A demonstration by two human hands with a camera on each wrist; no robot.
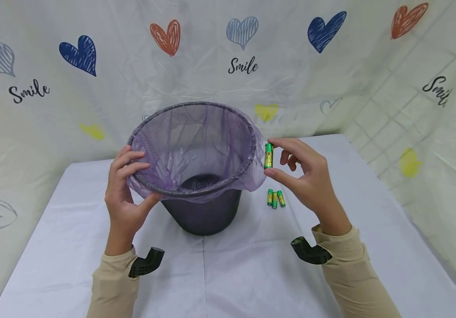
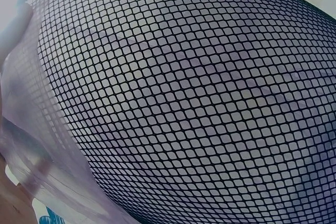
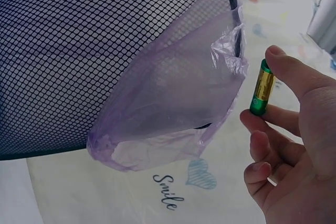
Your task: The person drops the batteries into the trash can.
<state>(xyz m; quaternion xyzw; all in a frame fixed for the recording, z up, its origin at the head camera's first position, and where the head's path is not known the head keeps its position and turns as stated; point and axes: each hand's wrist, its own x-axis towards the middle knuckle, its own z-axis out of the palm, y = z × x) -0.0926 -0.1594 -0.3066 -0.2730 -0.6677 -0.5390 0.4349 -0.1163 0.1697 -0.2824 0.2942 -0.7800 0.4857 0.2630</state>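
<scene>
A black mesh wastebasket (image 1: 208,216), lined with a sheer purple bin bag (image 1: 228,137), is tilted with its mouth facing me in the head view. My left hand (image 1: 126,194) grips its rim at the left, fingers over the edge and thumb at the front. At the basket's right side my right hand (image 1: 305,174) pinches a green and gold battery (image 1: 268,156) by its two ends, thumb below and index finger on top. In the right wrist view the same battery (image 3: 262,87) stands just beside the bag's folded-over edge. Mesh (image 2: 199,93) fills most of the left wrist view.
Three more batteries (image 1: 275,199) lie side by side on the white tablecloth (image 1: 244,274), right of the basket's base. Behind the table hangs a pale curtain (image 1: 204,53) printed with hearts and the word Smile. Each sleeved wrist carries a small black device (image 1: 148,263).
</scene>
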